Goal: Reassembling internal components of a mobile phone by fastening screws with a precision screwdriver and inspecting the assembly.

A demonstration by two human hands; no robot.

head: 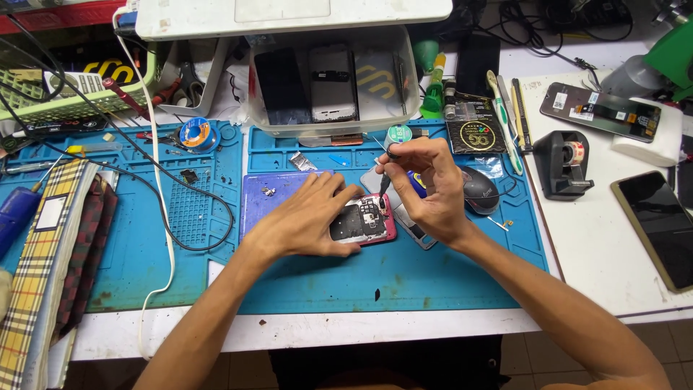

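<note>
The left hand (pixel 307 217) lies flat with fingers spread, pressing down on the opened pink phone (pixel 367 220) on the blue mat (pixel 404 274) of the tabletop (pixel 592 253), its grip apart. The phone's long axis runs left to right, its exposed board end jutting right of that hand. Just above it, the right hand (pixel 426 184) has its grip pinched together on a small screwdriver (pixel 385 180), held upright, tip down on the board. Farther back stands a clear plastic bin (pixel 332 87) of phones.
</note>
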